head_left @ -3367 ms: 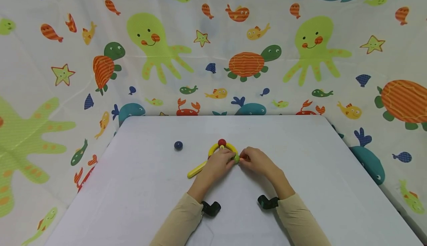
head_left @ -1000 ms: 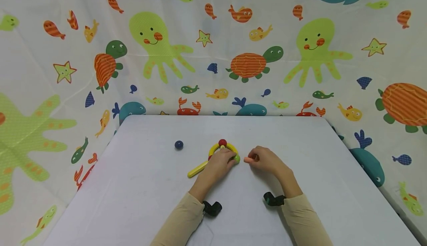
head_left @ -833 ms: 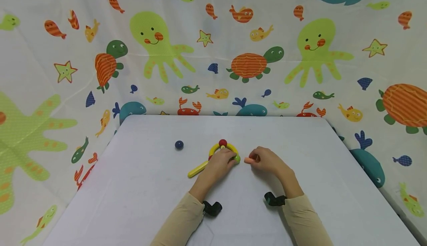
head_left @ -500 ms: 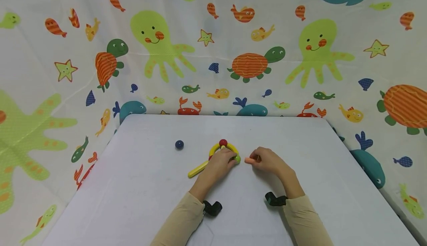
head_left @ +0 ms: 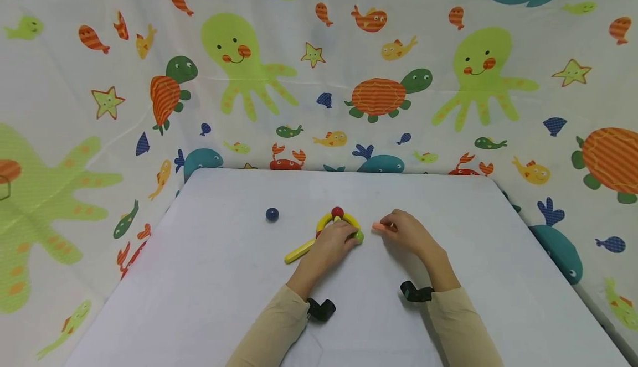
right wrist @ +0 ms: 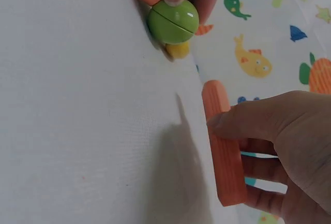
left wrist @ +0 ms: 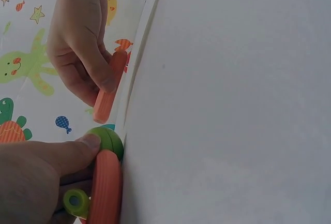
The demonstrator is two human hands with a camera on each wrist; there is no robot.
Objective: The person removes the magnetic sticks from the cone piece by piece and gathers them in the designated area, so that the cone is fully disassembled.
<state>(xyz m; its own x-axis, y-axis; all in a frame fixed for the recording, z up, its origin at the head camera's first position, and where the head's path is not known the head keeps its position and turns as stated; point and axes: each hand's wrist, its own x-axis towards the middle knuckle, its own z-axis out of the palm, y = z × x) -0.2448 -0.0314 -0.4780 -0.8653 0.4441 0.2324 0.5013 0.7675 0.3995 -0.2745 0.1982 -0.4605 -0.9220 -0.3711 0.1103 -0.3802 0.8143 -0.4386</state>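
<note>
A small toy build of curved yellow pieces (head_left: 352, 220), a red ball (head_left: 337, 212) and a green ball (right wrist: 173, 22) lies on the white table. My left hand (head_left: 330, 243) grips it at the green ball, with the thumb on that ball; an orange curved piece (left wrist: 105, 188) joins it there. The hand hides part of the build in the head view. Apart from it, on the right, my right hand (head_left: 411, 234) pinches a ridged orange stick (right wrist: 223, 146) between thumb and fingers, above the table.
To the left of the build sits a dark blue ball (head_left: 272, 215). A straight yellow stick (head_left: 299, 252) points from the build toward the near left. Behind the white table (head_left: 209, 300) hangs a cloth (head_left: 309, 90) printed with sea animals.
My right hand has drawn away from the green ball to the right, and the orange stick now shows in it. Lately it has also shifted slightly farther back. The left hand keeps its hold.
</note>
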